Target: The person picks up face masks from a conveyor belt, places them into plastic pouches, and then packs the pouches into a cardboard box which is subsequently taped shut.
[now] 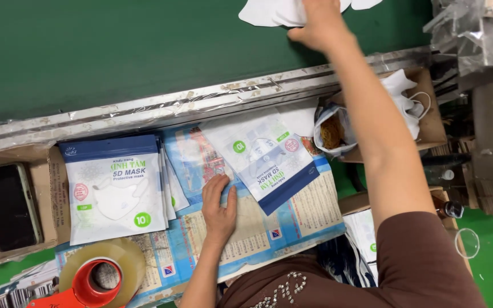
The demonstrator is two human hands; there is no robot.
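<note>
packing line | green conveyor belt | stacked mask pouches | tape dispenser

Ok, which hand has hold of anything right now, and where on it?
The right hand grips the white masks by their near edge. The left hand only presses flat beside the mask pouch.

One phone, one tape dispenser
</note>
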